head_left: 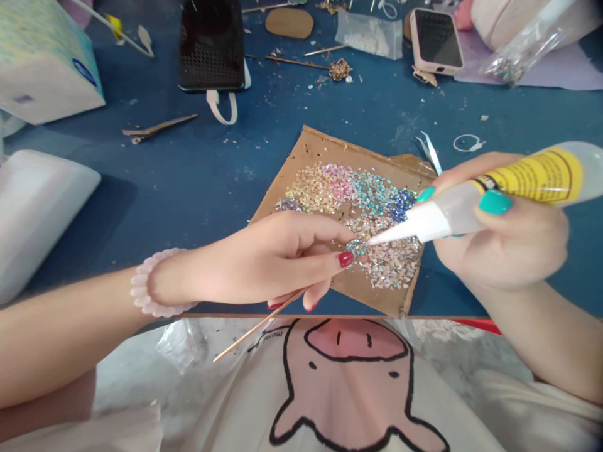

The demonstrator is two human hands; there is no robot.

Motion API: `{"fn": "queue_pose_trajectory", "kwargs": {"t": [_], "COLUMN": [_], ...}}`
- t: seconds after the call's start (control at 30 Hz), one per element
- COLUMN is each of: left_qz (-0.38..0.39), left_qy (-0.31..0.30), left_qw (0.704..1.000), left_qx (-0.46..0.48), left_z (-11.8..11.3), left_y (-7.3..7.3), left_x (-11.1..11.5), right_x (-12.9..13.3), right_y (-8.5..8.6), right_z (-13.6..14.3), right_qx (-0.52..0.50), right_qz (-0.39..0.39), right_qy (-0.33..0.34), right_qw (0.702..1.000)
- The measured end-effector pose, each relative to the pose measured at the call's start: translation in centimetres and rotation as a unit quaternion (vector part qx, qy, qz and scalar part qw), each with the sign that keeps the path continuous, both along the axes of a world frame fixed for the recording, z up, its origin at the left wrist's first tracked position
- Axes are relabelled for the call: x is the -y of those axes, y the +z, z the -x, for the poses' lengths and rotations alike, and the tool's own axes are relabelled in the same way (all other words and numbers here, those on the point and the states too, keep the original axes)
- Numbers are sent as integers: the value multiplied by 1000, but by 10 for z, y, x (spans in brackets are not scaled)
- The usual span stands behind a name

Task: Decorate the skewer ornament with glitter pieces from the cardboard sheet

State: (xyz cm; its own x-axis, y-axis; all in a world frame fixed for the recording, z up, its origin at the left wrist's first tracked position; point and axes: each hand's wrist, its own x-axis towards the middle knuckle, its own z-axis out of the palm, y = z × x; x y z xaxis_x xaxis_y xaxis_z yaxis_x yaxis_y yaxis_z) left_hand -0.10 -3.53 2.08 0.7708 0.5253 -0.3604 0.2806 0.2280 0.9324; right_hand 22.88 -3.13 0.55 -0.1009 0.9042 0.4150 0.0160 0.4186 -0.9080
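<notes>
My left hand (268, 260) is closed, with thumb and forefinger pinching a small sparkly piece (357, 249) whose shape I cannot make out. A thin wooden stick (249, 333) runs back from beneath the same fingers, past the table edge. In my right hand (522, 245) is a squeeze glue bottle (532, 174) with a yellow label, tilted so its white nozzle (409, 226) meets or nearly meets the sparkly piece. Below both hands lies a cardboard sheet (325, 145) strewn with shiny chips (391, 260), grouped by colour: yellow, pink, teal, blue and pale.
White-tipped tweezers (429, 152) and a clear ring tie (468, 143) lie beyond the cardboard. A hair clip (157, 129), a dark phone (211, 47), a pink-cased phone (437, 41) and a bag of white beads (370, 34) lie farther back. At left stand a tissue box (51, 63) and a white object (44, 213).
</notes>
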Motion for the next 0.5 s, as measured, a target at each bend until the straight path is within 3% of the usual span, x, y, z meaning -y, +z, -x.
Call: {"fn": "queue_pose_trajectory", "kwargs": {"t": [0.3, 0.5], "left_qz": [4, -25], "left_qy": [15, 21], "left_qw": [1000, 999], "left_qx": [14, 26], "left_z": [-1, 0], "left_y": [-1, -2], "left_x": [0, 1], "right_x": [-2, -6], "right_y": [-3, 6], "right_z": [-2, 1], "right_qx": [-39, -135], "right_qz": [-14, 107], "right_qy": [-1, -14], "right_qw": [999, 985]}}
